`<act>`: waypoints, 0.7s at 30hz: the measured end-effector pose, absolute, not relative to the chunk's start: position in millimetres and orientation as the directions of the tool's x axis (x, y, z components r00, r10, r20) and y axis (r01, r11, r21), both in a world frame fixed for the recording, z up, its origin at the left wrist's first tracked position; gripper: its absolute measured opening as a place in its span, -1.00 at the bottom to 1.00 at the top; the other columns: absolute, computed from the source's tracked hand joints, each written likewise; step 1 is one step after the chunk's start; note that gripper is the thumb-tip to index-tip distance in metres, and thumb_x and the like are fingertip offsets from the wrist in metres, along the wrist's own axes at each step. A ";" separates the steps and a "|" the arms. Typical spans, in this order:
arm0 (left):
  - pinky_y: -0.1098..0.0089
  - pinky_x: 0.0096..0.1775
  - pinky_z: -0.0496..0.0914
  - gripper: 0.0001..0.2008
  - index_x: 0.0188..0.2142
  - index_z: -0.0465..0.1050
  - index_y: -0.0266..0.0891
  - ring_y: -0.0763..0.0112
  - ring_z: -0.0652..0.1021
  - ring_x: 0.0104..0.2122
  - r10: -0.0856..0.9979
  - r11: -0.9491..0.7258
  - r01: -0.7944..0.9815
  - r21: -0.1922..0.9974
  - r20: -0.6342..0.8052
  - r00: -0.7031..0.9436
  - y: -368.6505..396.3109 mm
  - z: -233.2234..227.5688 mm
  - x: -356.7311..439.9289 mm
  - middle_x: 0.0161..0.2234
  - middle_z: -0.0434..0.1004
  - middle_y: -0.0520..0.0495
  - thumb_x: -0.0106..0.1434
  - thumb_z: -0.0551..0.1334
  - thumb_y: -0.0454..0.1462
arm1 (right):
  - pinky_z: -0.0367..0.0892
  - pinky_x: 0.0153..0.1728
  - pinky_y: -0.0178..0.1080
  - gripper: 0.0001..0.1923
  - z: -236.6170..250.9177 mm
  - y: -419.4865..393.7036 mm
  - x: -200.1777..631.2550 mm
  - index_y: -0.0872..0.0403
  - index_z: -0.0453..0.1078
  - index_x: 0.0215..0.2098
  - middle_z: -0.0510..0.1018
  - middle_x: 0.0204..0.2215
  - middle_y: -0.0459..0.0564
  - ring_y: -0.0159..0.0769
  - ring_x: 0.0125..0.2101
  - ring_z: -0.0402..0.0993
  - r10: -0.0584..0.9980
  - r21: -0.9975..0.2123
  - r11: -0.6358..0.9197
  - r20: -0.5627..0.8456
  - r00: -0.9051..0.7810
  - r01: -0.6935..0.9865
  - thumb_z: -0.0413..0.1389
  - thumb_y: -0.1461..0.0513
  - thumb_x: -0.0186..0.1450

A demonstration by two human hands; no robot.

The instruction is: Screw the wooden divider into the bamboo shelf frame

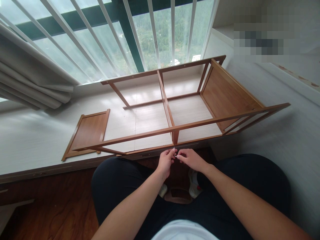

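You are in a home, in a room high up in a tall building. Far from you, a big window (100, 36) with white bars (172, 30) looks down on green trees. A light curtain (30, 76) hangs on the left. A wide pale sill (30, 140) runs under the window, and a half-built wooden shelf frame (175, 110) lies on it, with a loose wooden panel (87, 131) on its left. The near floor (50, 206) is dark wood
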State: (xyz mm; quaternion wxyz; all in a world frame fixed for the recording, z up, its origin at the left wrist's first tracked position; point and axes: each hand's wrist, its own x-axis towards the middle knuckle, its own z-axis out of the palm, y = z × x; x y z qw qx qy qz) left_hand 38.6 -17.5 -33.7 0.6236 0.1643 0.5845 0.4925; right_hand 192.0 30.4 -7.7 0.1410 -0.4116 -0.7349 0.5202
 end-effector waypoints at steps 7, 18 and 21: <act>0.51 -0.43 0.23 -0.59 -0.29 0.58 -0.28 0.53 0.39 -0.47 0.820 0.445 -0.481 0.755 -0.559 -0.119 -18.1 -34.5 39.9 -0.44 0.45 -0.04 0.01 0.43 -0.01 | 0.17 -0.41 -0.31 -0.76 -1.8 26.7 192.1 0.04 0.45 -0.41 0.55 -0.49 -0.08 -0.33 -0.47 0.40 0.805 -0.841 0.249 -0.096 -0.586 0.480 0.06 0.13 0.34; 0.46 -0.36 0.32 -0.59 -0.30 0.56 -0.27 0.49 0.45 -0.43 0.822 0.442 -0.534 0.721 -0.564 -0.080 -18.1 -31.1 40.1 -0.40 0.51 -0.07 0.00 0.44 -0.01 | 0.15 -0.36 -0.29 -0.83 1.9 19.2 188.2 0.00 0.44 -0.35 0.60 -0.40 -0.05 -0.27 -0.40 0.46 0.830 -0.728 0.350 -0.052 -0.555 0.590 0.06 0.16 0.34; 0.45 -0.34 0.33 -0.60 -0.30 0.56 -0.28 0.48 0.46 -0.42 0.820 0.438 -0.554 0.708 -0.567 -0.076 -17.8 -30.8 40.5 -0.39 0.51 -0.08 0.01 0.43 -0.02 | 0.15 -0.35 -0.28 -0.84 1.0 18.5 188.2 0.00 0.44 -0.35 0.60 -0.41 -0.05 -0.27 -0.40 0.47 0.833 -0.724 0.353 -0.046 -0.552 0.593 0.07 0.15 0.34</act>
